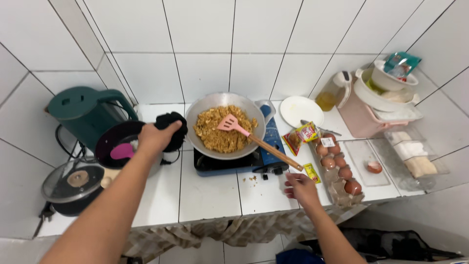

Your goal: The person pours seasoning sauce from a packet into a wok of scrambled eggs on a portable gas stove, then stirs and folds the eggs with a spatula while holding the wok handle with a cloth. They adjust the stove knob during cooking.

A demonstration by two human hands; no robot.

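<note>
My left hand (155, 138) is clamped on the black cloth (172, 129) wrapped round the wok (225, 125) handle, centre frame. My right hand (299, 188), lower right, hovers with fingers loosely apart over the counter (210, 195), just below the yellow sachet (311, 172). The pink spatula (254, 139) rests in the fried rice (220, 128).

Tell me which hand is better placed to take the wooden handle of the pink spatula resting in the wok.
Right, probably. The right hand hovers just below the handle end of the pink spatula, while the left hand already grips the black cloth-wrapped handle of the metal wok.
</note>
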